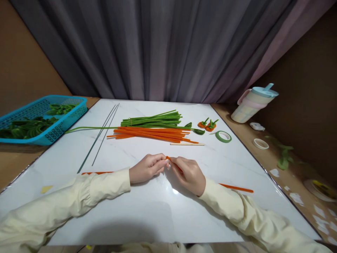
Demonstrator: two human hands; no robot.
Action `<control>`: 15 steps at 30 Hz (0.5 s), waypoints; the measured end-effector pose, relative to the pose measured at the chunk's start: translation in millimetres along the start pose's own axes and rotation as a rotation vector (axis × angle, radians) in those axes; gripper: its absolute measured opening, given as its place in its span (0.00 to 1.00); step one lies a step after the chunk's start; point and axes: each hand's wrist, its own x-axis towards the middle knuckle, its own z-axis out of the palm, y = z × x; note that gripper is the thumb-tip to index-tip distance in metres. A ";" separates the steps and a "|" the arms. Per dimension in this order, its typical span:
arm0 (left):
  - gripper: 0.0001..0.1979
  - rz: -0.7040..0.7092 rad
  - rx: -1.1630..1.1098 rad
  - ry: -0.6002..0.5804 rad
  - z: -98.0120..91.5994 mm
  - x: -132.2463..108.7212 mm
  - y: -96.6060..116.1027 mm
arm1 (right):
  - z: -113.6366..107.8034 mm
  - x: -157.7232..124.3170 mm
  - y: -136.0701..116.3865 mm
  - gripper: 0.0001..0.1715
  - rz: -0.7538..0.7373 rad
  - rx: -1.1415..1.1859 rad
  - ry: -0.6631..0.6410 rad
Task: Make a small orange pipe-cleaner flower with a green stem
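Near the middle of the white marbled board, my left hand (149,168) pinches a small orange bit of pipe cleaner (167,158) between thumb and forefinger. My right hand (190,175) has its fingers closed on the same orange piece from the other side. An orange length (237,188) shows beyond my right wrist and another orange length (97,173) by my left sleeve; whether these join the held piece is hidden. Farther off lie a bundle of orange pipe cleaners (151,134) and a bundle of green pipe cleaners (151,120).
A blue basket (65,121) of green pieces stands at left, with thin dark wires (98,135) near it. At right are two small orange-and-green shapes (210,125), green tape (223,136), a wooden stick (186,144), a tumbler (250,105) and a white ring (260,143).
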 end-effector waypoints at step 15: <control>0.15 0.063 0.224 -0.011 -0.1 -0.8 1.9 | 0.2 -0.5 0.2 0.10 -0.008 -0.049 -0.002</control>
